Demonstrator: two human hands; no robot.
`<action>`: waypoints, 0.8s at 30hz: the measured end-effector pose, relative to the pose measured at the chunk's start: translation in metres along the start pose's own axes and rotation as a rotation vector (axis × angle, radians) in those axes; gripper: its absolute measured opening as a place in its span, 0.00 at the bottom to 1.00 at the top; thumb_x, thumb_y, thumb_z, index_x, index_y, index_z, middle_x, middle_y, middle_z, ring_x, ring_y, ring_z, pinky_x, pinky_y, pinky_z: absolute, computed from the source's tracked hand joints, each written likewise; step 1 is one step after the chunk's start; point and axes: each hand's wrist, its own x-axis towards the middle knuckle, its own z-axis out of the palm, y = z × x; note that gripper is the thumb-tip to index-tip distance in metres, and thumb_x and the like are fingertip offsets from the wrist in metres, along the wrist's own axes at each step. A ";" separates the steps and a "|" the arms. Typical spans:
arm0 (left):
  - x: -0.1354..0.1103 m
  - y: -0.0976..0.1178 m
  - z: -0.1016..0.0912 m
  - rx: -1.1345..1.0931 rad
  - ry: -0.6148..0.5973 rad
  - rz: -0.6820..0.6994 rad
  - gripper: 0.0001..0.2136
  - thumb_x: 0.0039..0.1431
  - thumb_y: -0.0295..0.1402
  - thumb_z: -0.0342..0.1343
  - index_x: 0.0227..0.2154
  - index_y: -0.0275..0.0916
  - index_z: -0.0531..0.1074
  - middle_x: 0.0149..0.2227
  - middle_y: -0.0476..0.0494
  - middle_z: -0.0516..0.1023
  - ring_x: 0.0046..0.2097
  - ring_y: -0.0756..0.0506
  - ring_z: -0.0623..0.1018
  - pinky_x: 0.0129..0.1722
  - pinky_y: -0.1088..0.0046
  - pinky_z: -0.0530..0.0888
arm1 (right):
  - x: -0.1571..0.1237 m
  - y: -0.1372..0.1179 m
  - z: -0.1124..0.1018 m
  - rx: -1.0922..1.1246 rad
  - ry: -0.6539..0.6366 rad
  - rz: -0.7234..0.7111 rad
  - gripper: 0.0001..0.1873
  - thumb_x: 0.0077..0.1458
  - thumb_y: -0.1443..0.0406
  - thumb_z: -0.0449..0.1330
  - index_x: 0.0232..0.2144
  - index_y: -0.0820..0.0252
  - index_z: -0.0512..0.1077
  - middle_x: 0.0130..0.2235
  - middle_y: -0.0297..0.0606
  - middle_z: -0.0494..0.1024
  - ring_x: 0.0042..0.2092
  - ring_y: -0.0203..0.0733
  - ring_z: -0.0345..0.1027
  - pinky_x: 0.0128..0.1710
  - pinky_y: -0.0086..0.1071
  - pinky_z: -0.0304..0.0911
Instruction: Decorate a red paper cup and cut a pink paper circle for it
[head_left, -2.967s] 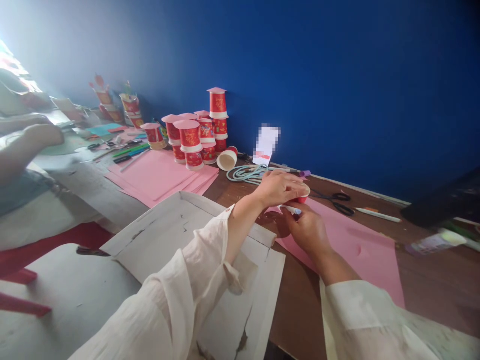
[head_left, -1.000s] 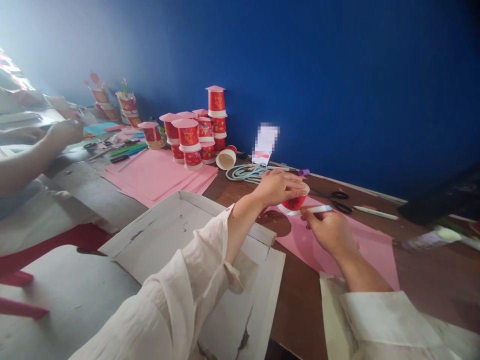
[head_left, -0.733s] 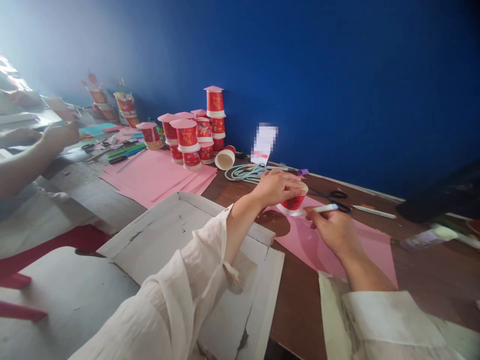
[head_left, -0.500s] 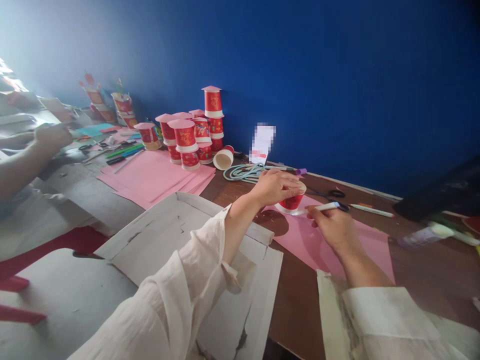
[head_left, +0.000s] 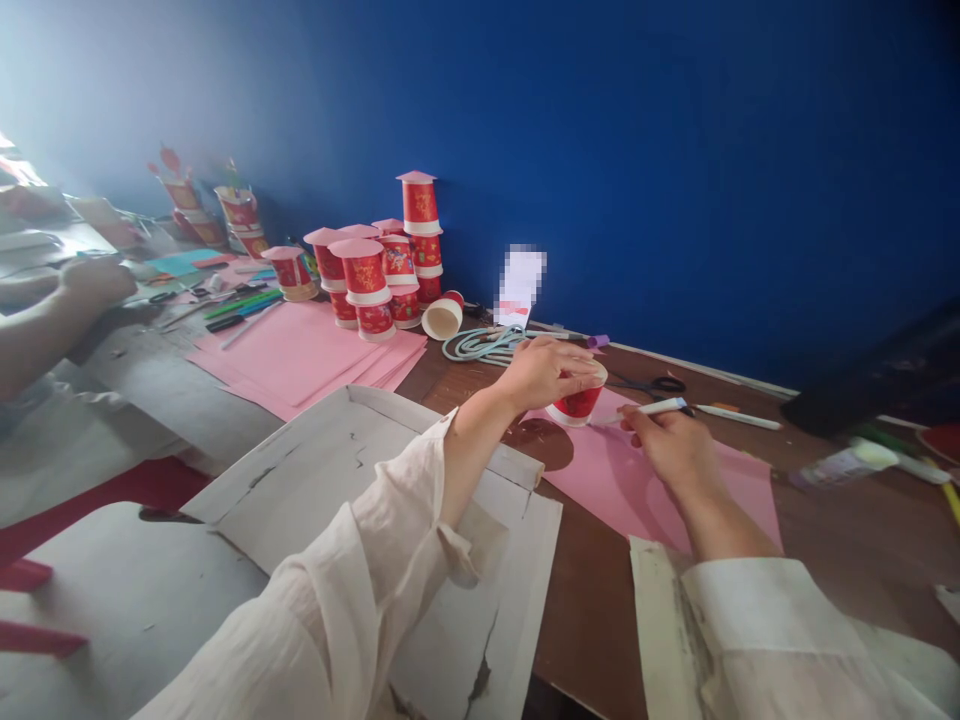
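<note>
A red paper cup (head_left: 578,402) stands upside down on a sheet of pink paper (head_left: 720,497). My left hand (head_left: 546,375) rests over the cup's upturned base, its fingers closed around the top. Between the fingers of my right hand (head_left: 675,445) is a white marker pen (head_left: 658,407), its tip close to the cup's rim at the paper. Whether the tip touches the paper I cannot tell. The pink sheet reaches out under both the cup and my right hand.
Red cups with pink paper discs (head_left: 360,265) stand stacked left of centre, beside one lying cup (head_left: 443,318). Nearer are pink sheets (head_left: 307,350) and a white box lid (head_left: 330,440). Scissors (head_left: 664,384), a pen (head_left: 739,415) and a coiled cable (head_left: 480,345) lie behind. Another person's hand (head_left: 97,282) shows at left.
The marker's tip has shifted slightly right along the cup's rim, with my right hand. My left hand stays on the cup. The whole view has moved slightly.
</note>
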 end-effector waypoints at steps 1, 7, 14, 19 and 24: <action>0.000 0.000 0.000 0.001 0.002 0.004 0.14 0.64 0.49 0.54 0.47 0.56 0.80 0.56 0.56 0.77 0.60 0.41 0.69 0.64 0.57 0.59 | 0.003 0.002 0.000 -0.001 0.005 0.004 0.19 0.52 0.51 0.58 0.24 0.59 0.79 0.22 0.41 0.78 0.30 0.47 0.72 0.32 0.35 0.60; 0.000 0.002 -0.001 -0.004 -0.004 -0.002 0.14 0.64 0.48 0.54 0.46 0.55 0.80 0.56 0.55 0.77 0.60 0.41 0.70 0.64 0.56 0.59 | 0.015 0.011 0.005 -0.001 0.026 0.007 0.21 0.52 0.50 0.58 0.25 0.59 0.79 0.22 0.41 0.78 0.29 0.46 0.72 0.31 0.35 0.60; -0.001 0.001 0.000 -0.026 0.026 0.021 0.15 0.64 0.49 0.54 0.46 0.54 0.80 0.55 0.54 0.78 0.60 0.42 0.71 0.64 0.57 0.60 | 0.023 0.007 0.007 -0.019 0.037 0.011 0.19 0.51 0.51 0.57 0.21 0.57 0.77 0.21 0.41 0.76 0.31 0.47 0.71 0.32 0.35 0.59; -0.001 0.001 0.000 -0.028 0.030 0.026 0.15 0.64 0.50 0.54 0.45 0.54 0.81 0.55 0.54 0.78 0.60 0.42 0.71 0.64 0.58 0.61 | 0.025 0.004 0.008 -0.014 0.027 0.013 0.19 0.52 0.52 0.56 0.19 0.55 0.75 0.20 0.40 0.75 0.30 0.47 0.72 0.31 0.35 0.59; -0.002 0.001 -0.001 -0.025 0.015 0.023 0.15 0.64 0.48 0.54 0.46 0.52 0.80 0.56 0.53 0.78 0.60 0.42 0.71 0.64 0.58 0.61 | 0.032 0.003 0.009 -0.031 0.008 0.012 0.18 0.52 0.53 0.56 0.18 0.56 0.74 0.22 0.42 0.76 0.30 0.47 0.72 0.30 0.35 0.59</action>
